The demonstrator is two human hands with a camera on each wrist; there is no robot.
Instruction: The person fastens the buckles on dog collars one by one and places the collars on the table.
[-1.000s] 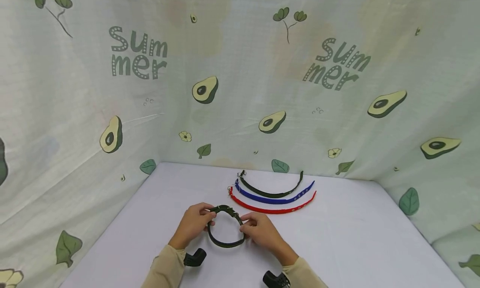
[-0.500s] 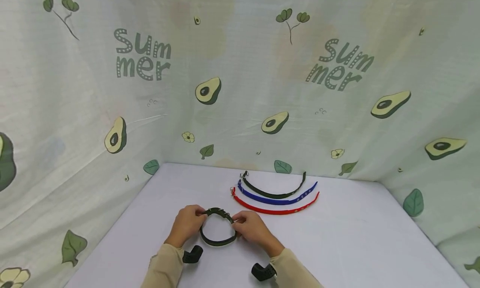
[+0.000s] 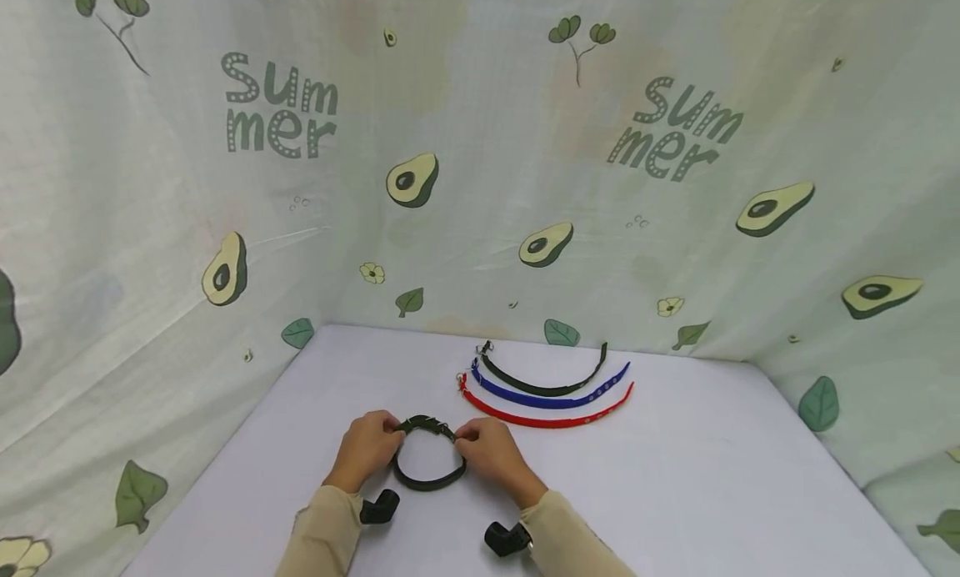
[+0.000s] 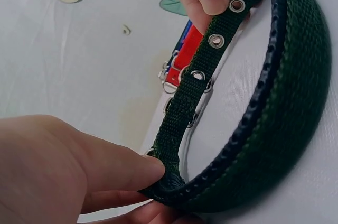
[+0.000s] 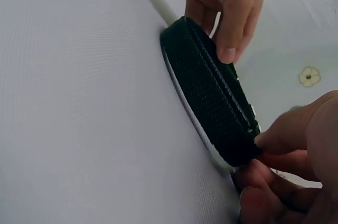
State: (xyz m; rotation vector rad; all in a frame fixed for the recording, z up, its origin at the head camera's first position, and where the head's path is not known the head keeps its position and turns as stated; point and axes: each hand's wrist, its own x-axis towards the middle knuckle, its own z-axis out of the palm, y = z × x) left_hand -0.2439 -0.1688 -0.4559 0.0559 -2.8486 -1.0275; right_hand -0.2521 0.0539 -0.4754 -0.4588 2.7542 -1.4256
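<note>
A dark green collar [image 3: 429, 484] with metal eyelets is bent into a closed loop between my two hands, its buckle side away from me. My left hand [image 3: 365, 449] pinches the loop's left side between thumb and fingers. On the right side, my right hand [image 3: 491, 454] pinches the strap near the eyelets. The left wrist view shows the eyelet strap of the collar [image 4: 216, 40] running between both hands, with the padded band [image 4: 296, 92] curving round. In the right wrist view the band of the collar [image 5: 203, 94] stands on edge, close to the white surface.
Behind the hands lie a red collar [image 3: 551, 423], a blue collar [image 3: 543, 402] and another dark green collar [image 3: 547, 390], each spread in an arc on the white table [image 3: 712, 469]. A printed cloth [image 3: 480, 143] hangs behind and at the sides.
Both hands have moved a little to the left with the looped collar between them. The three collars behind lie as before.
</note>
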